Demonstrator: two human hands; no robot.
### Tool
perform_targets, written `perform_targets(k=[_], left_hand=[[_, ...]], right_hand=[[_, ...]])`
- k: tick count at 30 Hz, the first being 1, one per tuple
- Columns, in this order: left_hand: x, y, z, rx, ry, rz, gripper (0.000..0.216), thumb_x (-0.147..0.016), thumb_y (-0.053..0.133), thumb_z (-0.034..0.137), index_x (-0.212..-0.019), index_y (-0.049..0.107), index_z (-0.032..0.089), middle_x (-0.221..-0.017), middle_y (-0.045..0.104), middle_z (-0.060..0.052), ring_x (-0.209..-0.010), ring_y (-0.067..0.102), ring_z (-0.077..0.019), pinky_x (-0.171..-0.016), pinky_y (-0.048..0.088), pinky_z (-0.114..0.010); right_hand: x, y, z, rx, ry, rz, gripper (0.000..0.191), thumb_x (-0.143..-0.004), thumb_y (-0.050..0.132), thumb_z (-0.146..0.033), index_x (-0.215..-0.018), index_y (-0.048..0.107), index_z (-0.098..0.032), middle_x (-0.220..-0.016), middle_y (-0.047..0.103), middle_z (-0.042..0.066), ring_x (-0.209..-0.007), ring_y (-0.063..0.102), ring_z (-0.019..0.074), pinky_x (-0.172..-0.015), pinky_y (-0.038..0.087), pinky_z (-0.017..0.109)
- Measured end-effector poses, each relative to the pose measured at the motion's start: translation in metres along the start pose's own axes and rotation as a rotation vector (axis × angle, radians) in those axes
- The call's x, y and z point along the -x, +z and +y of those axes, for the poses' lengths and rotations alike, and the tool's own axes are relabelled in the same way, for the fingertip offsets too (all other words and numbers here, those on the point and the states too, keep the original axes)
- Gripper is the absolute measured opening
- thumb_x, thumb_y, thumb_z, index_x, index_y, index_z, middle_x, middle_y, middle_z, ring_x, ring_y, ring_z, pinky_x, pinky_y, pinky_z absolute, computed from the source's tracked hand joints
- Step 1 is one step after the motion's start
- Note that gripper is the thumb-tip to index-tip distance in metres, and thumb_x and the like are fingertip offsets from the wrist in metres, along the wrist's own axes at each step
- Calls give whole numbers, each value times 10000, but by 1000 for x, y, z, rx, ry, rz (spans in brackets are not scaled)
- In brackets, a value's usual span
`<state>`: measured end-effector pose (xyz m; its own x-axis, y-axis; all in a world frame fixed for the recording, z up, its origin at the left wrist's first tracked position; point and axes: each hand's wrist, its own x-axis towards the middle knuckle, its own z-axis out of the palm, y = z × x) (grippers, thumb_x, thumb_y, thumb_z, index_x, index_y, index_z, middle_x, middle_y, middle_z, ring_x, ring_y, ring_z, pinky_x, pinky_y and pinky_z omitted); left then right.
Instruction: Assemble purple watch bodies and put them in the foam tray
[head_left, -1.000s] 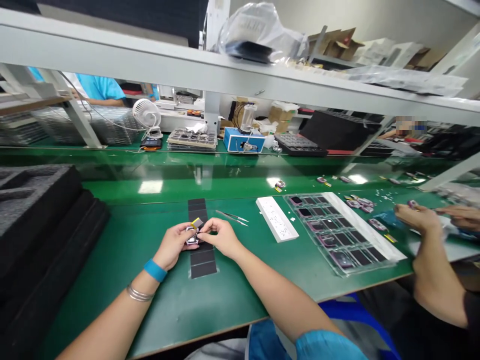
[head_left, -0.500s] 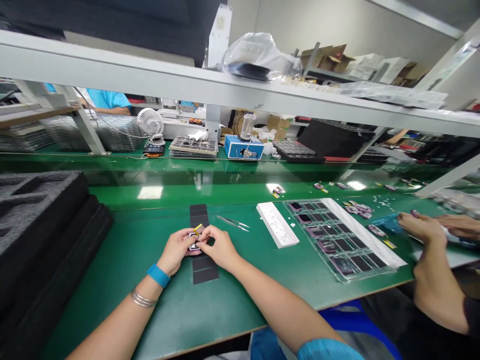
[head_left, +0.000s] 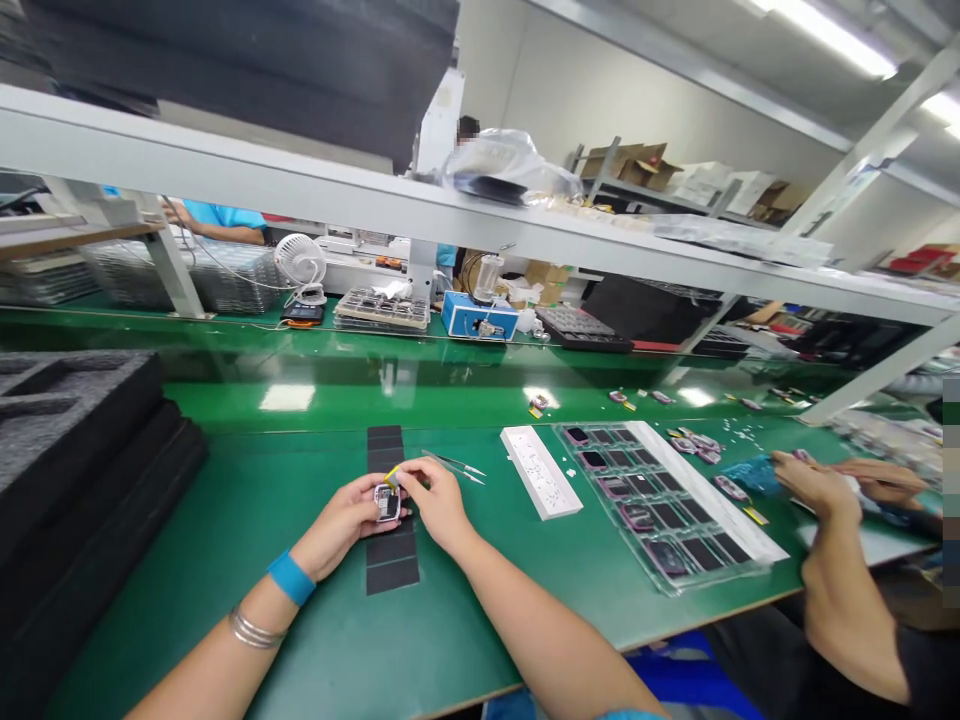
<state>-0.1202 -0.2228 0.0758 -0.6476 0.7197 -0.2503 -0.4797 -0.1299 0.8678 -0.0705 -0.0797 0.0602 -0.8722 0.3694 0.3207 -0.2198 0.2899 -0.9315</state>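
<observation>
At the green workbench [head_left: 225, 540], the left hand [head_left: 341, 525] cradled a small rectangular electronic device [head_left: 387, 503] in its curled fingers, just above a segmented black strip [head_left: 390, 565]. The right hand [head_left: 439, 505] was closed at the device's upper edge, its fingertips [head_left: 417, 478] apparently pinching a yellow tab [head_left: 392, 477], though that spot was too small and too hidden to be sure. Steel tweezers [head_left: 454, 467] lay just beyond, near a white plastic block [head_left: 540, 472]. Further right, a clear tray [head_left: 600, 530] held dark rectangular parts, with a co-worker's hands [head_left: 817, 487] beside it. Grey foam packing [head_left: 75, 460] sat left.
</observation>
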Motion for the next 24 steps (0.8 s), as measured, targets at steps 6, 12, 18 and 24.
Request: perform_targets(k=[6,12,18,24], left_hand=[[-3,-1,-6,-74,7,133,257,-610,753,169,-836,633,139,-715,683,-43,-677,661,-175,-623,556,-276],[-5,-7,-7,211,-26,222,262,-729,537,35,-944,661,116,-866,710,-97,-742,675,-176,-715,570,-318],[-12,-13,-14,210,3,264,201,-751,565,36,-907,680,92,-882,717,-119,-759,685,-193,-717,579,-314],[-5,-9,-9,107,-18,111,395,-615,776,164,-997,682,139,-960,717,-114,-892,670,-255,-791,555,-335]], right_hand=[[10,5,-11,326,-159,-24,105,-820,583,-228,-850,682,-206,-846,699,15,-817,610,147,-858,440,315],[12,10,-1,678,-486,-151,169,-875,524,-212,-947,665,-268,-915,710,-32,-824,566,130,-1115,146,426],[11,11,6,633,-439,-227,111,-849,566,-213,-853,666,-261,-966,681,-31,-898,532,134,-1066,264,407],[7,6,8,73,15,-104,458,-537,788,-121,-950,609,-206,-1086,514,36,-965,535,145,-806,486,279]])
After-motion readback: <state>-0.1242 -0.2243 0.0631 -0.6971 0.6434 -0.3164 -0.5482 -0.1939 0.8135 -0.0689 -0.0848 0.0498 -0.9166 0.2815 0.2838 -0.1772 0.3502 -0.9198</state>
